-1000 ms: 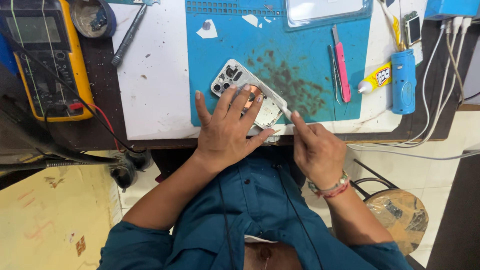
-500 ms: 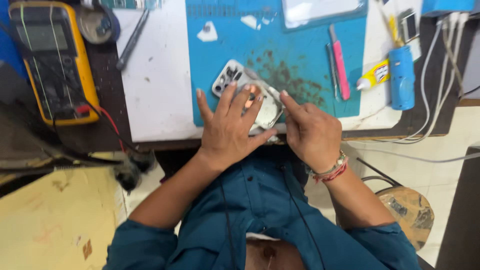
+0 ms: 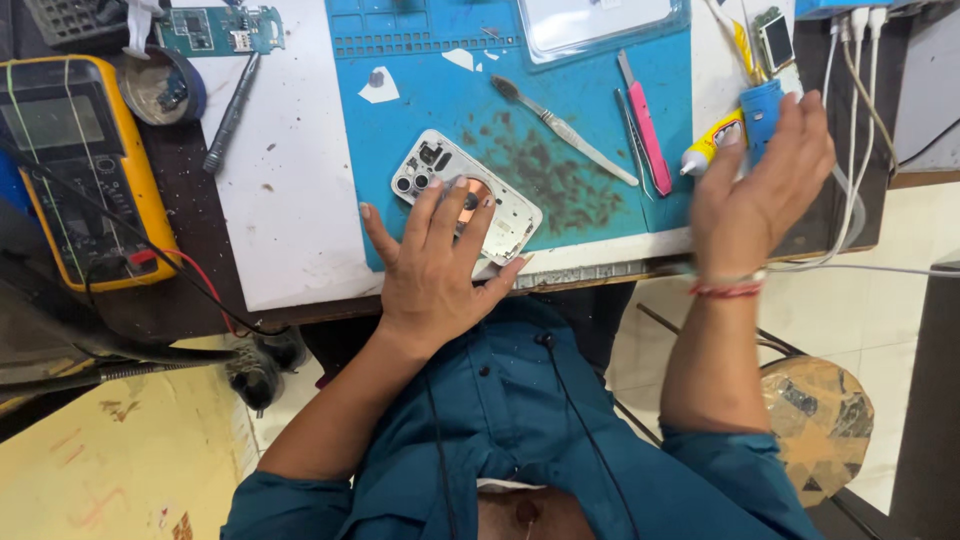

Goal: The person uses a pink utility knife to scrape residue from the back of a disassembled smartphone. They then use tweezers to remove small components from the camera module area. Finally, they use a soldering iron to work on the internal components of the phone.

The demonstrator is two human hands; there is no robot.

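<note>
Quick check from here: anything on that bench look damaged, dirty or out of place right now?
Yes. The blue work mat has a dark grimy smear in its middle, beside the opened phone housing under the left hand. A bare green circuit board lies loose at the top left. Nothing looks spilled.

An opened silver phone back housing, with a triple camera cluster and a copper-coloured round coil, is laid flat and diagonal on the blue mat. A blue cylindrical tool, possibly a small glue bottle, is stood near the mat's right edge.
</note>
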